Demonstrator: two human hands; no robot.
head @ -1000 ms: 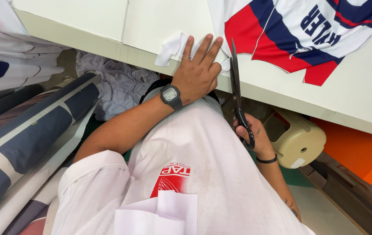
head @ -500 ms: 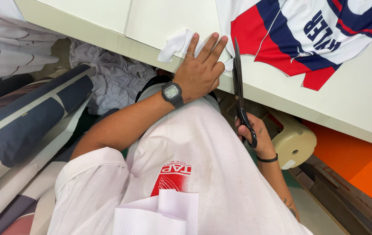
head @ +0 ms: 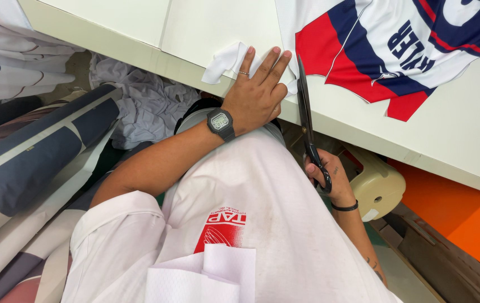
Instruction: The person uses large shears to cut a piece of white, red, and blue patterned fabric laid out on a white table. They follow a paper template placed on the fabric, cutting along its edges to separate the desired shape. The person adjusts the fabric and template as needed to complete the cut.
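The left hand lies flat at the edge of the white tabletop, its fingers held straight and close together, pressing down a piece of white fabric. The right hand hangs below the tabletop edge with its fingers curled through the loops of black scissors, whose closed blades point up past the edge, just beside the left hand. A red, white and navy jersey piece lies on the tabletop near the blade tips.
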